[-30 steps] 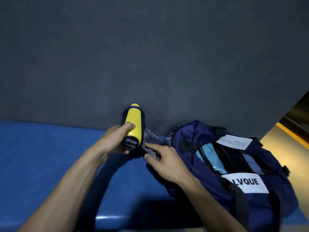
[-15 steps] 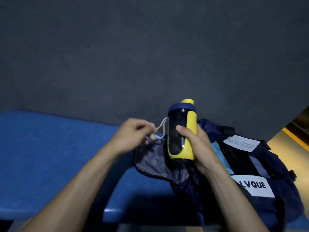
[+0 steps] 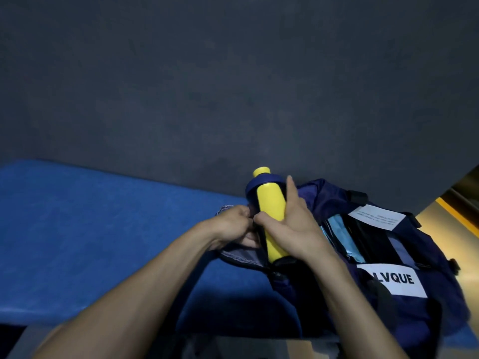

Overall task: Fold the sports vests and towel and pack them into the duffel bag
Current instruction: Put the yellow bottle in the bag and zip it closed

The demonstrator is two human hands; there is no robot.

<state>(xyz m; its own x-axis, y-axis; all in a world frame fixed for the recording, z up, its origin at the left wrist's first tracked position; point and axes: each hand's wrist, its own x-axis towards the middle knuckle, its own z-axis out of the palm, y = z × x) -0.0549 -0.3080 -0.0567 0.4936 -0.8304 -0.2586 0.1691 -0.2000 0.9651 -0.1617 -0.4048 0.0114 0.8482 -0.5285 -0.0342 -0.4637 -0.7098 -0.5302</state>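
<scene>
1. Wall: a dark grey surface fills the upper half of the view, directly behind the work surface.
2. Work surface: a blue padded top runs from the left edge to beneath the bag.
3. Duffel bag: navy, lying on the right part of the blue surface. Its main opening faces up. Light blue fabric sits inside the opening, beside dark contents that cannot be identified. A white label reading "LVQUE" is on the near side; a second white tag with small, unreadable print lies on the far side.
4. End pocket: a grey-lined pocket at the left end of the bag, mouth pulled open.
5. Bottle: yellow body with a dark blue collar and yellow cap, nearly upright, lower end at the pocket mouth.
6. Right hand: wrapped around the bottle, thumb across the front, index finger extended up along the side.
7. Left hand: fingers closed, pinching the pocket edge, touching the right thumb.
</scene>
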